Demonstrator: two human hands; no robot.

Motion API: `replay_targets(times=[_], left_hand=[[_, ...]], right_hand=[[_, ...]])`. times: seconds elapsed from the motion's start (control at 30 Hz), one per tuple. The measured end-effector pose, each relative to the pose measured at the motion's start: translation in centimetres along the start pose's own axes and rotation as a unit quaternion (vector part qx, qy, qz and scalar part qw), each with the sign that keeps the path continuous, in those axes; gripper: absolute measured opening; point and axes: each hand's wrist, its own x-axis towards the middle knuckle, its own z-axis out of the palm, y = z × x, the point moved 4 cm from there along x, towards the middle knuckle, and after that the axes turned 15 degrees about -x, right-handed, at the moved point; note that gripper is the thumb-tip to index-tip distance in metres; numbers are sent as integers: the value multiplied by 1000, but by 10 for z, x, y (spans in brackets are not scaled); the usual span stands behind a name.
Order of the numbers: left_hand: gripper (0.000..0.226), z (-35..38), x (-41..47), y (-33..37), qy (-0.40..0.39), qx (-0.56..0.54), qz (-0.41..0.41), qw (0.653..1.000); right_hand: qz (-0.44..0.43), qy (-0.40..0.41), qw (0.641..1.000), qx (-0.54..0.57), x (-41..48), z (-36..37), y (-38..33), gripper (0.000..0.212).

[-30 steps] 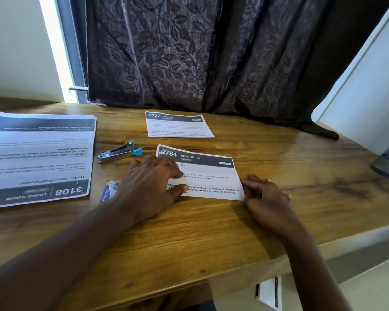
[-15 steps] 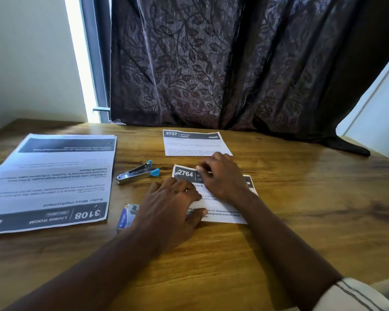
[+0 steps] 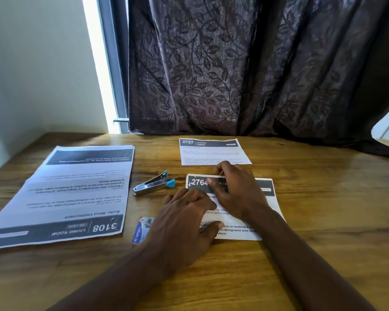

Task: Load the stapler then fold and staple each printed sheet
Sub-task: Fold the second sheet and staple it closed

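A folded printed sheet numbered 2764 (image 3: 265, 198) lies on the wooden table (image 3: 323, 221) in front of me. My left hand (image 3: 184, 218) presses flat on its near left part. My right hand (image 3: 236, 189) rests on its top left part, fingertips at the far folded edge by the number. A small metal stapler (image 3: 153, 184) with a blue end lies just left of the sheet, untouched. Another folded sheet, 2727 (image 3: 213, 151), lies farther back. A stack of unfolded sheets, topped by 3108 (image 3: 72, 194), lies at the left.
A small blue staple box (image 3: 142, 230) sits beside my left wrist. A dark leaf-patterned curtain (image 3: 234, 63) hangs behind the table, with a bright window strip (image 3: 99, 63) and a pale wall at the left.
My right hand moved from the sheet's near right corner up to its top left edge. My left hand stayed pressed on the sheet. The camera tilted up.
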Motion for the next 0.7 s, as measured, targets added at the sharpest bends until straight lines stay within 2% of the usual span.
replay_targets(times=[0.13,0.27,0.47,0.63,0.7], left_hand=[[49,-19,10,-7,102,-33,-12,994],[55,-37,20,-23,156,-74,-56,983],[26,-41,21,-35,160,-109,-82,978],[21,-50,22,-42,144,-105,-86,980],[32,-63,24,-52,129,-83,-104,983]], right_hand=[[-83,31,996,-6,-1,-8,-11,35],[-111,80,990,32,-3,-13,-15,19],[-144,86,984,59,-6,-16,-22,20],[-148,65,985,63,-5,-8,-26,10],[-145,46,987,56,-4,-5,-27,9]])
